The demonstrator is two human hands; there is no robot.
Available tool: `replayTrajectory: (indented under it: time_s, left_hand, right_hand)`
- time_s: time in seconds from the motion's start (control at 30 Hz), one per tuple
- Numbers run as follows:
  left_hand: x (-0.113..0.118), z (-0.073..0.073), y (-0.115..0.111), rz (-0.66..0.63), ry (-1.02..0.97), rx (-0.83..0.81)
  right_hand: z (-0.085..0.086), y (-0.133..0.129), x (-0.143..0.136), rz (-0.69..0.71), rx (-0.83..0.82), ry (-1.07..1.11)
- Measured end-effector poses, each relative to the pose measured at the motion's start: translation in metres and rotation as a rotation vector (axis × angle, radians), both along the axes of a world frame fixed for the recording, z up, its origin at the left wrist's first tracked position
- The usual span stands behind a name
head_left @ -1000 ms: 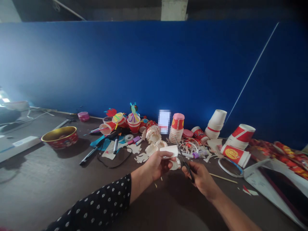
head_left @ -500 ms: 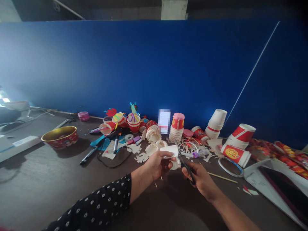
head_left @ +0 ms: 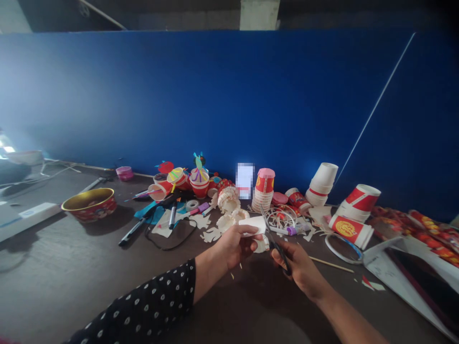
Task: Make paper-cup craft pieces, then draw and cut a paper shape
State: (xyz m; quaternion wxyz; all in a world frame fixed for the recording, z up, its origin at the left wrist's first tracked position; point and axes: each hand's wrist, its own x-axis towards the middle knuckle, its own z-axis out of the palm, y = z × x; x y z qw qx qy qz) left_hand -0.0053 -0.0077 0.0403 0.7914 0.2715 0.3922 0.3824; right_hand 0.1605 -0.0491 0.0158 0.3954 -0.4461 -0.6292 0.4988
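In the middle of the view my left hand [head_left: 234, 243] is closed on a piece of white paper [head_left: 255, 223], thumb on top and fingers curled below. My right hand [head_left: 297, 268] grips a pair of dark-handled scissors [head_left: 275, 244], whose blades point up and away beside the paper's right edge. Whether the blades are on the paper I cannot tell. Just beyond my hands lie cut white paper scraps [head_left: 211, 234] and a cream-coloured, ridged piece [head_left: 228, 199]. A stack of paper cups [head_left: 264, 190] with a pink top stands behind the scissors.
Decorated paper cups [head_left: 200, 184], a black-and-white marker [head_left: 173, 215] and a red-gold bowl [head_left: 89, 204] sit to the left. On the right are upturned white cups [head_left: 322, 184], red-and-white cups [head_left: 353, 215], a thin stick [head_left: 332, 264] and a tablet-like dark panel [head_left: 426, 282]. A blue partition [head_left: 229, 100] stands behind.
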Motion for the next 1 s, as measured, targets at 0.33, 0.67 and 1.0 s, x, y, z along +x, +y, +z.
replayTrajectory:
  time_s: [0.33, 0.67, 1.0]
  left_hand:
    - [-0.0008, -0.0055, 0.004, 0.01, -0.06, 0.0]
    - [-0.0005, -0.0022, 0.0026, 0.035, -0.052, -0.028]
    - [0.0, -0.0008, 0.0018, 0.031, -0.087, -0.048]
  right_hand:
    - [0.0014, 0.0026, -0.0001, -0.04, -0.019, -0.029]
    - [0.0027, 0.0008, 0.0004, -0.016, 0.017, -0.027]
    - [-0.0008, 0.0012, -0.0032, -0.028, 0.007, 0.004]
